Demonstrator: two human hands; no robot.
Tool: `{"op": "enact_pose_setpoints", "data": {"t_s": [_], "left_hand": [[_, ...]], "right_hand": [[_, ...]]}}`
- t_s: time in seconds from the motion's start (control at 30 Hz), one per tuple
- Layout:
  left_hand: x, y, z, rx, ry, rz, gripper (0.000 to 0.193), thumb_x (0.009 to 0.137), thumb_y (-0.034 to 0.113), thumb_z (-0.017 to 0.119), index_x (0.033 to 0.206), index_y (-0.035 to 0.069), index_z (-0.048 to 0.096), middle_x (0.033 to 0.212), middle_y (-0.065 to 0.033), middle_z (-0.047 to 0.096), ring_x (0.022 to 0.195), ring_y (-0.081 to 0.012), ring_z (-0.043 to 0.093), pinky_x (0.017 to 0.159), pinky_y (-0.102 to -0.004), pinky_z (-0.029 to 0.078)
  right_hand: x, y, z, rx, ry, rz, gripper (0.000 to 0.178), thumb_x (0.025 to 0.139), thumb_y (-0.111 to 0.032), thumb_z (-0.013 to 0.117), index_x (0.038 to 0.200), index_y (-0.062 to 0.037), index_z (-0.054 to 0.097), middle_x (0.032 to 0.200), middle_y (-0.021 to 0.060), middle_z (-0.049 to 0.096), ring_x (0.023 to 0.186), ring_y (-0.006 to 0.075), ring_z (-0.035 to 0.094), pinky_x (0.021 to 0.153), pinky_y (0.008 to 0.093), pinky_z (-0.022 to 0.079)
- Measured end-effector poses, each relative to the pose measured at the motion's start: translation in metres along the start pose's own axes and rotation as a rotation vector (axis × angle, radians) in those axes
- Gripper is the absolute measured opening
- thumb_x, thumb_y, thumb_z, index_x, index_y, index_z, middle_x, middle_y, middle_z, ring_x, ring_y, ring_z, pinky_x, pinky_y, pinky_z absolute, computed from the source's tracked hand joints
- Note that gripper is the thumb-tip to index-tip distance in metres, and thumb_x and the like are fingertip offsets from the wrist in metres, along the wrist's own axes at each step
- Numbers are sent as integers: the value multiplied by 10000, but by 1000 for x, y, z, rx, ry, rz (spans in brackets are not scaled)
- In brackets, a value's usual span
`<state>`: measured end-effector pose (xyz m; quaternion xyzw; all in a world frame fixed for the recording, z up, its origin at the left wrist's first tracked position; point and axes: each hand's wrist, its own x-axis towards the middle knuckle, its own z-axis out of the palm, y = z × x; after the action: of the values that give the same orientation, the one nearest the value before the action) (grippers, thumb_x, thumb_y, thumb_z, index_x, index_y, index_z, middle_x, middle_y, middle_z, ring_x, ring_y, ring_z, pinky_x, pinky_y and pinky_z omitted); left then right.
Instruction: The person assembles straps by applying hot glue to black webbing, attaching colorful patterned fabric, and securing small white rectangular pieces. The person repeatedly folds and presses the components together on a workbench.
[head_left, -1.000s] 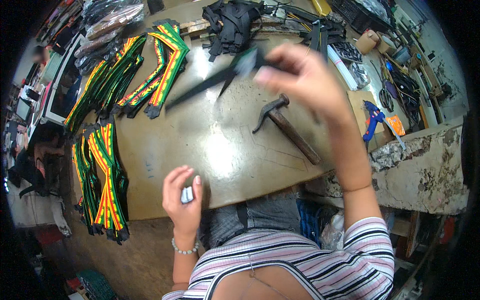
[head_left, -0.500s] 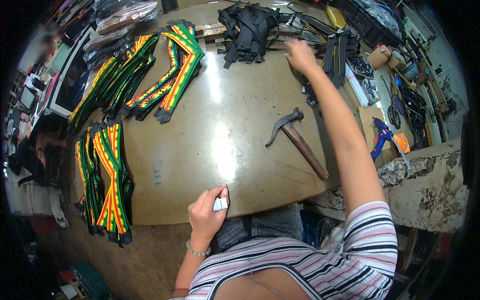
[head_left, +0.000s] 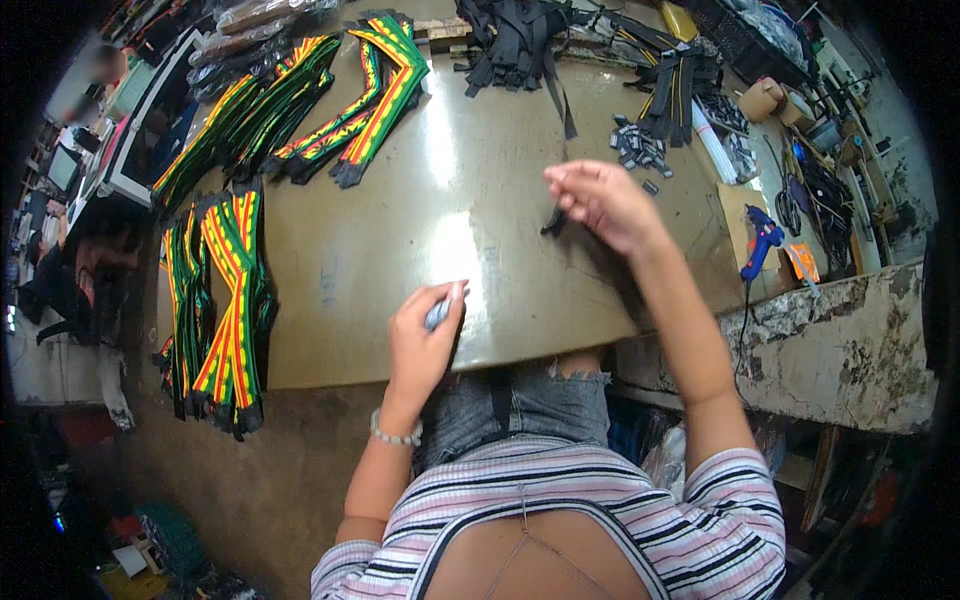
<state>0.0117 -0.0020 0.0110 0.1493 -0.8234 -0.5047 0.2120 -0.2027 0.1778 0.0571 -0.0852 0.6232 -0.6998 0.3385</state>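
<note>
My left hand (head_left: 425,325) is closed over the table's near edge, a small light-grey piece (head_left: 437,315) showing between thumb and curled fingers. Its exact kind is not clear. Above the middle right of the table, my right hand (head_left: 605,205) has its fingers pinched at the lower end of a black strip (head_left: 563,105). This strip trails from a heap of black strips (head_left: 510,45) at the far side. Beneath the right hand and forearm lies a hammer, mostly hidden; only its dark curved claw (head_left: 553,222) shows.
Green, yellow and red patterned bands (head_left: 235,300) lie in bundles at the left. Small dark and grey pieces (head_left: 640,148) are heaped at the far right, beside black-and-yellow strips (head_left: 670,90). A blue glue gun (head_left: 762,243) rests near the right edge, above a crumbling ledge (head_left: 800,340).
My right hand has come back toward me from the far side, drawing a black strip from the heap and passing over the hammer. The small-piece heap is now uncovered. The view has shifted.
</note>
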Motion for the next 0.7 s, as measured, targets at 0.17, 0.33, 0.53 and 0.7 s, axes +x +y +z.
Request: {"op": "enact_pose_setpoints", "data": {"t_s": [0.17,0.33,0.53,0.7], "left_hand": [[9,16,17,-238,-255,-60,218,968,180,636,1085,21,730,925,-81,707,820,-134,620,790,-265,482],[-6,28,20,-229,-295,-30,216,973,179,628,1087,29,733,953,-49,705,861,-105,597,811,-259,472],[-10,19,7,-396,-245,-276,244,985,204,620,1106,14,717,923,-33,687,880,-102,610,807,-255,484],[-4,19,15,-521,-243,-308,307,1000,261,617,1135,-6,687,865,7,642,790,-53,544,742,-213,463]], "right_hand": [[-10,34,6,-681,323,-464,257,894,-206,703,1020,17,724,859,105,727,706,153,665,656,302,546],[81,18,-44,-1463,594,-733,293,841,-222,703,960,45,716,907,237,707,838,409,680,779,452,546],[70,11,-10,-929,527,-552,266,848,-216,742,934,34,720,811,111,736,720,189,689,629,329,529],[-27,55,66,55,157,-338,251,920,-189,714,1062,14,675,920,26,683,634,51,543,562,191,444]]}}
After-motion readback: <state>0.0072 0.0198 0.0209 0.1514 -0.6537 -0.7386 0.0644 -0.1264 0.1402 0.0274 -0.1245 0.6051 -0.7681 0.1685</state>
